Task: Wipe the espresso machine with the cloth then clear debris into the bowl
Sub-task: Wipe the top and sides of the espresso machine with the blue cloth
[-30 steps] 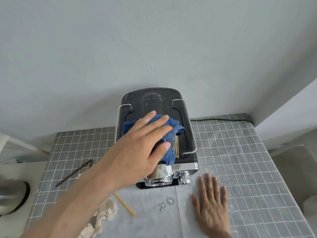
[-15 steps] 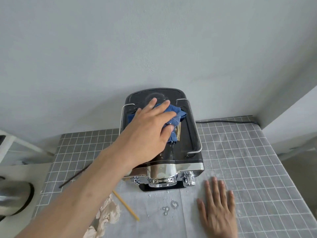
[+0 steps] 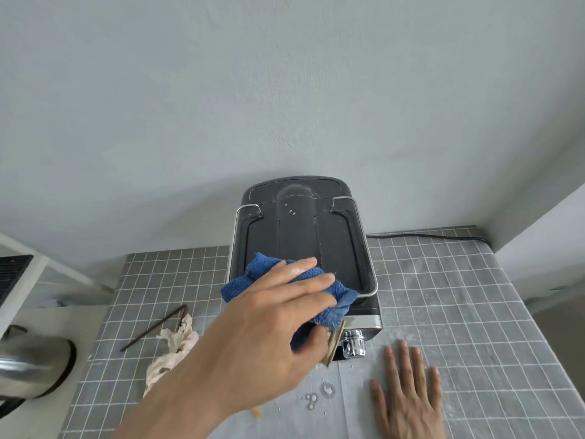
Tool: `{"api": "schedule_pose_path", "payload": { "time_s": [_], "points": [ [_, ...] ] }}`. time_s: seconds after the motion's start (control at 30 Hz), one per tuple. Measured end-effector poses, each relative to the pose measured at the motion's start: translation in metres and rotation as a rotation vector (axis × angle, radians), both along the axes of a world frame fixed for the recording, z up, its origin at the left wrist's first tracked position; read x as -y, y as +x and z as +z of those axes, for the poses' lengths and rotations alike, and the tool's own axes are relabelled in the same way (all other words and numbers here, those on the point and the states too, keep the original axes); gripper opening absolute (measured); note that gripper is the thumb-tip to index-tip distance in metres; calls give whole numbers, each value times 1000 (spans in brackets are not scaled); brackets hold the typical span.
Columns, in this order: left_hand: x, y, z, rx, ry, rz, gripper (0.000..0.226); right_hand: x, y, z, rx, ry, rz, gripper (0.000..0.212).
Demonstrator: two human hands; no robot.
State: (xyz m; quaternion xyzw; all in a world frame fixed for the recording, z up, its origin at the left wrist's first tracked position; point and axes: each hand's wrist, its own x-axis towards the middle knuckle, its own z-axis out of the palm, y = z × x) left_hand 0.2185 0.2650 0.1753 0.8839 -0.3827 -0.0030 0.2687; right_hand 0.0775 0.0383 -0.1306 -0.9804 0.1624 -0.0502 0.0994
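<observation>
The black espresso machine (image 3: 304, 229) stands against the wall, seen from above, with white specks on its top. My left hand (image 3: 272, 324) presses the blue cloth (image 3: 250, 280) flat with straight fingers at the front edge of the top; part of the cloth hangs over the front. A small brown piece (image 3: 334, 343) tips off that edge beside the chrome knob (image 3: 353, 343). My right hand (image 3: 408, 397) lies flat on the table, right of the machine's front. The metal bowl (image 3: 31, 365) sits at the far left.
On the grey grid mat (image 3: 459, 312) lie a crumpled tissue (image 3: 174, 346), a bent dark stick (image 3: 152, 327), a yellow stick end (image 3: 257, 411) and water drops (image 3: 326, 389). A black cable (image 3: 427, 237) runs behind the machine. A white frame (image 3: 47, 267) stands left.
My left hand dragged the cloth from the back of the machine's top to its front edge, pushing the brown piece over the edge. My right hand stayed flat on the table.
</observation>
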Motion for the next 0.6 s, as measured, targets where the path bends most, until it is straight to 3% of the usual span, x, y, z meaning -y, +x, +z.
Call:
{"api": "schedule_pose_path", "payload": {
  "time_s": [0.3,0.6],
  "points": [
    [29,72,13,130,277,206,33,5,-2,-8,-43,-4,11,76],
    [21,24,24,85,312,93,32,5,-2,-7,-38,3,8,75]
  ]
}}
